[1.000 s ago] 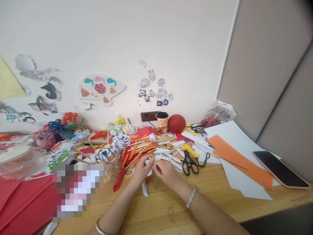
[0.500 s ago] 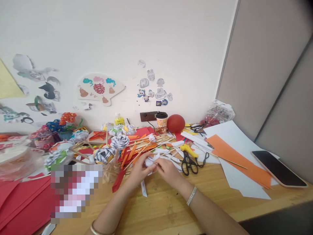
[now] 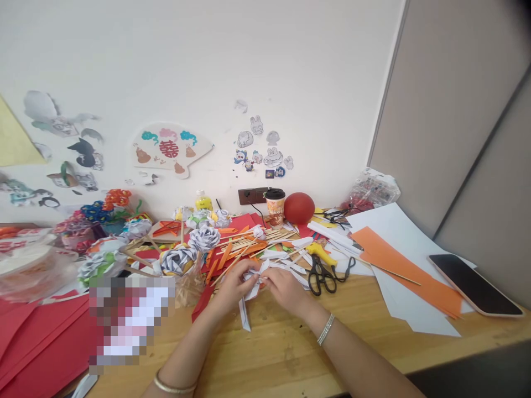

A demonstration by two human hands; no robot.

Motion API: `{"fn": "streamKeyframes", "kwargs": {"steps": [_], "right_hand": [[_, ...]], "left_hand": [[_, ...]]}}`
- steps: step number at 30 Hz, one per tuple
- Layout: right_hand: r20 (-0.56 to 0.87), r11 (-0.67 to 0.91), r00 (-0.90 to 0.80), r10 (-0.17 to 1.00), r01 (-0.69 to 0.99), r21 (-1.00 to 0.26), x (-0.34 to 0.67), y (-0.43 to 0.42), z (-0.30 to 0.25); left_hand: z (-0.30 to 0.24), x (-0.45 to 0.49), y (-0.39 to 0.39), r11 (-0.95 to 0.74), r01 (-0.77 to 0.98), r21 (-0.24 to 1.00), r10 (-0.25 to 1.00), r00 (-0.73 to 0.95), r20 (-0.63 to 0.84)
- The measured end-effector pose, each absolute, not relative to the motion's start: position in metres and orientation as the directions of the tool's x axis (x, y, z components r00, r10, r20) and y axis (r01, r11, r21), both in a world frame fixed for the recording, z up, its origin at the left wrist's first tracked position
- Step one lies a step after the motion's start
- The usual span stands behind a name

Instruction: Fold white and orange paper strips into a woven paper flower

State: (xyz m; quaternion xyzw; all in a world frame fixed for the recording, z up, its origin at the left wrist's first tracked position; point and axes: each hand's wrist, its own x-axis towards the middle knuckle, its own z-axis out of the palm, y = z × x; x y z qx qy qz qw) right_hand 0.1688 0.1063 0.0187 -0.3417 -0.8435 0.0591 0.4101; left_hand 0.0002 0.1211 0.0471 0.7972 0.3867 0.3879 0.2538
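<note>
I've got left fingers point(image 3: 247, 285) and right fingers point(image 3: 274, 277) pinching white paper point(image 3: 263, 267)! Light, crushable stuff, I judge; I'd grip its folded edges.

Your view is bright, with soft, diffuse light across the wall point(image 3: 315, 72); 1 patch point(image 3: 133, 326) at lower left is pixelated, and the upper-right corner darkens.

Smooth bangle point(image 3: 174, 389), possibly gold, sparkling silvery bracelet point(image 3: 326, 330)
</note>
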Motion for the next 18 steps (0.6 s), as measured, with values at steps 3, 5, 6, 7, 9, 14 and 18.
{"fn": "streamKeyframes", "kwargs": {"steps": [3,5,6,7,9,14,18], "right_hand": [[0.658,0.755,-0.407,0.633,0.513,-0.409,0.170,0.107,0.020],[0.646,0.733,-0.374,0.665,0.495,-0.467,0.171,0.109,0.022],[0.634,0.720,-0.361,0.684,0.473,-0.507,0.172,0.109,0.024],[0.623,0.708,-0.348,0.701,0.447,-0.548,0.172,0.110,0.025],[0.610,0.677,-0.298,0.734,0.394,-0.622,0.173,0.110,0.027],[0.606,0.647,-0.237,0.759,0.370,-0.666,0.173,0.106,0.030],[0.564,0.647,-0.318,0.762,0.374,-0.664,0.166,0.103,0.029]], "left_hand": [[0.049,0.001,0.119,-0.583,0.430,0.690,0.808,0.401,0.432],[0.050,0.002,0.117,-0.610,0.428,0.667,0.785,0.442,0.434],[0.050,0.003,0.117,-0.626,0.422,0.656,0.770,0.468,0.435],[0.049,0.004,0.117,-0.640,0.416,0.646,0.756,0.488,0.435],[0.045,0.005,0.118,-0.642,0.420,0.641,0.756,0.486,0.439],[0.031,0.009,0.127,-0.503,0.487,0.714,0.864,0.263,0.429],[0.027,0.011,0.128,-0.432,0.442,0.786,0.902,0.222,0.370]]}}
